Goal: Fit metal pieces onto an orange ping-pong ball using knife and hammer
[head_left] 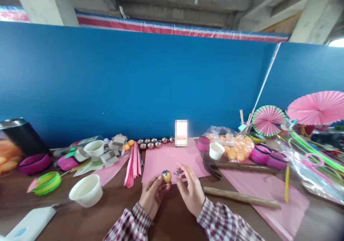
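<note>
My left hand is closed around a small orange ball that has dark, shiny silvery patches on its upper side. Its fingertips support the ball above the front edge of a pink paper sheet. Just to the right, my right hand has its thumb and fingers apart. Small silvery pieces show beside its fingertips; whether the fingers touch them is unclear. Behind the hands, a row of shiny silver balls lines the far edge of the sheet.
White bowls, folded pink paper strips and purple bands lie to the left. At right are a bag of orange balls, a white paper cup, a hammer, a wooden stick and pink paper fans. A blue partition stands behind.
</note>
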Demonstrator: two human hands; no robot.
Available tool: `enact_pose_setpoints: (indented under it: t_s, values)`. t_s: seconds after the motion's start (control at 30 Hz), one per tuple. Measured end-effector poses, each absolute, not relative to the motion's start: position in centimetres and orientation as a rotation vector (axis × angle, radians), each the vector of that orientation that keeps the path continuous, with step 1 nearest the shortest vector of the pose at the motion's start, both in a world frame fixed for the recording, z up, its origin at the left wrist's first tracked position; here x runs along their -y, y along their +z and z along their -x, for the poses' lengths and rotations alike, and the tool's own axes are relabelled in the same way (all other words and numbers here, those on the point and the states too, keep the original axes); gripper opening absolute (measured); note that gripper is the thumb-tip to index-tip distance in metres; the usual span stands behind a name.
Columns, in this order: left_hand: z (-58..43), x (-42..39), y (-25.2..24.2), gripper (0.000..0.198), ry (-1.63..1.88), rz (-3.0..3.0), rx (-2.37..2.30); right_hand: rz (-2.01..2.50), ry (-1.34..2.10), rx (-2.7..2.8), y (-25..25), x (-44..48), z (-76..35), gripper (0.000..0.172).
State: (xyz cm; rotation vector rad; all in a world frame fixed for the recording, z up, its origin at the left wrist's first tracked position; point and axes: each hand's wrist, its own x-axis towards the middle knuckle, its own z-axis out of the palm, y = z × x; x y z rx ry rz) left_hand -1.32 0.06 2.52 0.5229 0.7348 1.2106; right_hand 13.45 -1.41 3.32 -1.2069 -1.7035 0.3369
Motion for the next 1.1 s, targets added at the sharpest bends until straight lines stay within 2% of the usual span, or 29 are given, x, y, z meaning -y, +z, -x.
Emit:
enact_pose_setpoints:
  t_s: [0.17, 0.3, 0.73, 1.1]
  values:
    - [1.3, -0.1, 2.5, 0.02, 1.201, -0.494, -0.725, 1.335, 0.047, 1.803, 4.7, -0.8, -16.4, 0.022]
    - [1.4, -0.2, 2.1, 0.018, 1.185, -0.511, -0.668, 1.402, -0.015, 2.055, 4.6, -2.2, -17.6, 0.019]
    - [1.4, -0.1, 2.2, 0.016, 1.189, -0.485, -0.699, 1.479, 0.111, 2.15, 2.7, -4.1, -17.6, 0.012]
    - [1.4, -0.2, 1.7, 0.019, 1.205, -0.495, -0.675, 1.379, 0.384, 1.882, 3.5, -3.8, -17.4, 0.009]
